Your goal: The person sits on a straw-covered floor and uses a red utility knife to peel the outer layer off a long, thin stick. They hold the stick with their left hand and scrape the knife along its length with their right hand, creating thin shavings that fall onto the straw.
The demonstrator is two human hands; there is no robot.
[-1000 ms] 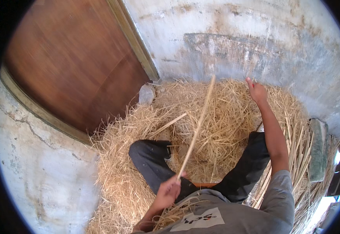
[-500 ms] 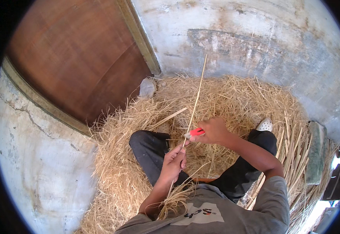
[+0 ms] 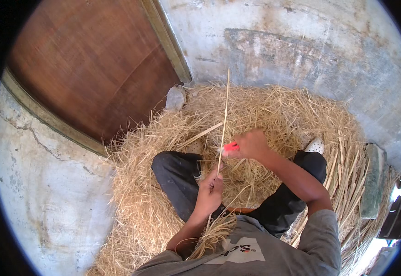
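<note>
A long, thin, pale cane strip [image 3: 225,110] stands nearly upright in front of me, its far end toward the wall. My left hand [image 3: 210,186] is closed round its lower part, thumb along the strip. My right hand [image 3: 250,145] grips a red cutter [image 3: 231,146], whose tip meets the strip just above my left fingers. The blade is too small to make out clearly. Curled thin shavings [image 3: 213,235] bunch by my left forearm, against my grey shirt.
Loose straw-like shavings [image 3: 138,202] cover the floor around my crossed legs. Long split canes [image 3: 343,179] lie at the right beside a greenish stone block [image 3: 370,184]. A stone [image 3: 176,98] sits near the brown door [image 3: 94,64]; a stained wall [image 3: 297,50] rises ahead.
The strip has swung from leaning right to nearly upright, its far end moving left. My left hand has shifted slightly right and nearer to me; the right hand with the cutter has risen slightly.
</note>
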